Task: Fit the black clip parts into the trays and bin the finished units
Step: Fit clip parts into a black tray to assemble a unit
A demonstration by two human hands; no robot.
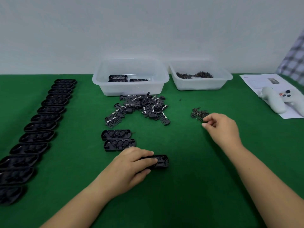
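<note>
The tray (160, 161) in work lies on the green table (189, 186) at about 6 o'clock from the clip pile. The left hand (131, 163) grips it, fingers curled over its top and thumb against its near edge; only its right end shows. At 11 o'clock from that tray, two more trays (117, 140) lie side by side, touching, cavities up. The clip pile (141, 106) sits loose at table centre, just in front of the left bin (130, 77). That bin holds at least two black units (118, 78) at its bottom.

At 3 o'clock from the clip pile lies a small heap of pins (198, 114). The right hand (220, 127) is at the heap's near edge, fingers curled with tips pinched together; whether a pin is held cannot be told. The right bin (200, 75), beside the left one, holds more small dark pieces.

A long row of trays (42, 122) runs along the table from 7 to 10 o'clock. At 2 o'clock, a white controller (278, 100) rests on a sheet of paper (256, 79).
</note>
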